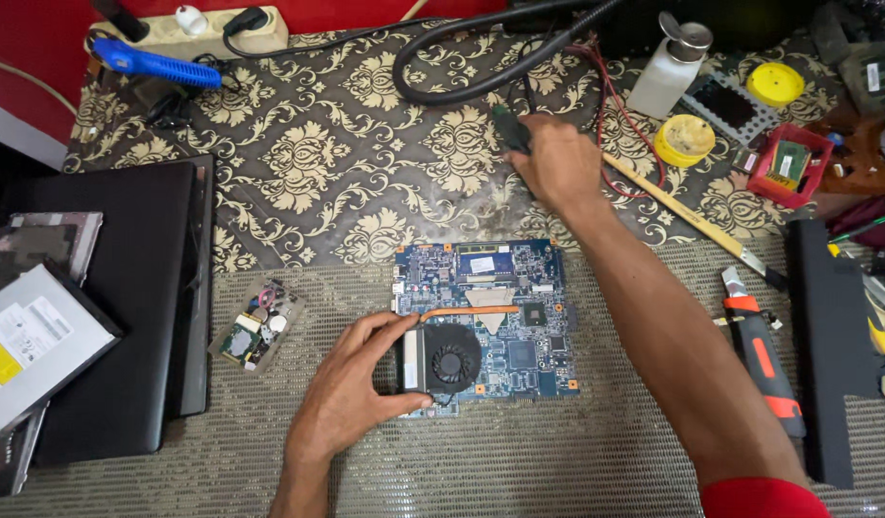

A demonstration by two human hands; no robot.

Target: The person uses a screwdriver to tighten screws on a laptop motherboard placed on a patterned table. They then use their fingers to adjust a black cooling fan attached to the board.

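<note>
Two bare hands work at centre frame: the left hand (351,388) grips the black cooling fan (450,359) at the lower left edge of a blue circuit board (490,312), which lies on a woven mat (557,460). Above the board, the right hand (557,163) clenches a dark tool handle (510,129). An orange utility knife (761,355) lies at right, black laptops (126,297) at left.

Glossy blue circuit board (500,307), black plastic fan (452,358), copper pipe (466,311), matt damask tablecloth (308,163), coarse woven mat (519,451)
</note>
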